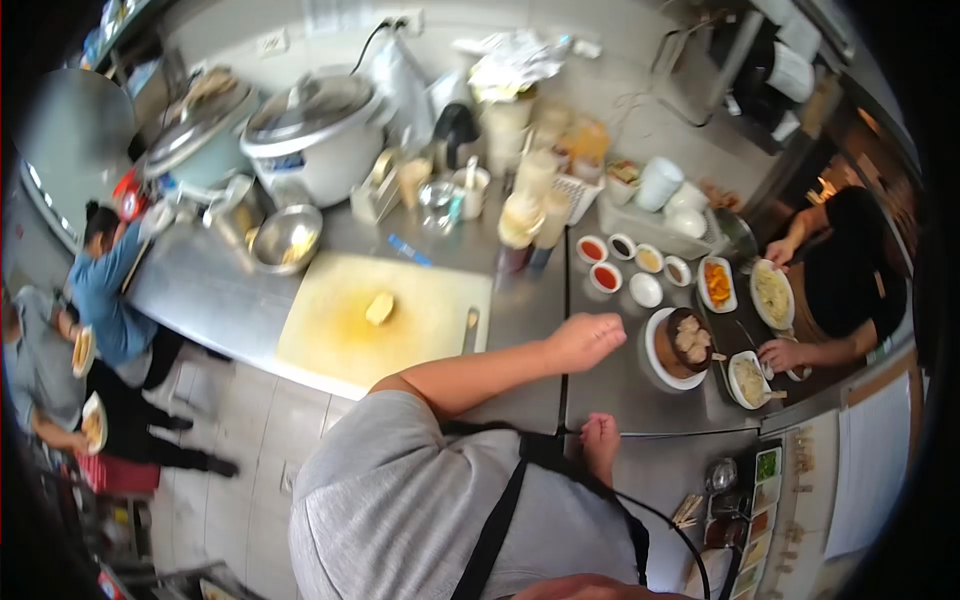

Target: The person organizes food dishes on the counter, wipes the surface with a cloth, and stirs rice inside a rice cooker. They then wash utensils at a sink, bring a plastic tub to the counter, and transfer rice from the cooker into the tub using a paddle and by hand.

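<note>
Near dumpling steamer: left hand, right hand, fingers curled in, nothing visibly held; plate underneath likely catches drips.

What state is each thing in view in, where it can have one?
Left hand: fingers curled, nothing visible in it
Right hand: fingers bent, grip unclear
Steamer basket: uncovered, filled with dumplings
Red sauce: in two uncovered dishes
Oval dish: uncovered, holding orange food
Cutting board: flat, yellow-stained
Pale yellow piece: lying on the board
Large metal bowl: uncovered, partly filled
Rice cookers: lids on
</note>
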Action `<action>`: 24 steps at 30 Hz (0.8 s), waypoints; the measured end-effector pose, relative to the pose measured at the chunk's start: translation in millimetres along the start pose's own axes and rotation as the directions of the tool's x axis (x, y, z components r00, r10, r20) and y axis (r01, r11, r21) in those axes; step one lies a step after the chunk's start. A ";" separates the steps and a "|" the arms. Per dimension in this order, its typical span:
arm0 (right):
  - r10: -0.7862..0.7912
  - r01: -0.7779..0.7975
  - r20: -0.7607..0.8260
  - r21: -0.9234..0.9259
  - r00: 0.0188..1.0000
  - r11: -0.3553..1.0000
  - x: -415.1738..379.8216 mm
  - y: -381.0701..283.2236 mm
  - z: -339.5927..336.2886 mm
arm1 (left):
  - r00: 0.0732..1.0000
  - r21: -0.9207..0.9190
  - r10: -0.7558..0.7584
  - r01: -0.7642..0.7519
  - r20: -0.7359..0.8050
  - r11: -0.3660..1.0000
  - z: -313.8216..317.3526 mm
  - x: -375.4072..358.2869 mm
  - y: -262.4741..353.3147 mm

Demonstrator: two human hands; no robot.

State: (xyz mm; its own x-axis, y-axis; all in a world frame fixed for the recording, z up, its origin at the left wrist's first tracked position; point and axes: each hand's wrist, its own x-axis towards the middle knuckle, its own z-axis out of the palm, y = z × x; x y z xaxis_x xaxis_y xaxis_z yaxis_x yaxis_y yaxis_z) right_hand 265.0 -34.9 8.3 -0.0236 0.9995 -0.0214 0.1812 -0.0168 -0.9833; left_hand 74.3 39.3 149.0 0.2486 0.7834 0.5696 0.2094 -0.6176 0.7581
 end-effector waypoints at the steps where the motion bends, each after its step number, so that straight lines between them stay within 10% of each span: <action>1: -0.013 0.014 0.007 -0.068 1.000 0.998 0.4 0.5 2.6 | 0.999 -0.090 0.037 -0.039 -0.031 0.995 9.9 -15.4 -0.7; 7: 0.024 -0.017 0.024 -0.250 0.999 0.968 8.9 21.3 -4.7 | 0.960 0.100 -0.150 0.177 -0.237 0.979 -30.6 -103.5 -33.4; 12: 0.015 -0.020 -0.041 -0.112 0.999 0.994 10.0 10.5 4.4 | 0.747 -0.033 -0.440 0.491 -0.499 0.871 -90.7 -164.4 -47.9; 24: 0.005 -0.014 -0.075 -0.121 0.997 0.993 11.4 16.1 0.1 | 0.537 -0.080 -0.372 0.489 -0.757 0.868 -145.0 -222.7 -32.3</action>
State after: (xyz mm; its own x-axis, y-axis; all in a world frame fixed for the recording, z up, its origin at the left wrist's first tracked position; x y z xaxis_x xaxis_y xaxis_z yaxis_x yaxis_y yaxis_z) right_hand 267.6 -23.8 -7.8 0.0513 0.9986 -0.0124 0.2994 -0.0272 -0.9537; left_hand -124.9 -105.1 43.7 -0.6600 0.7033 0.2641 0.2281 -0.1474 0.9624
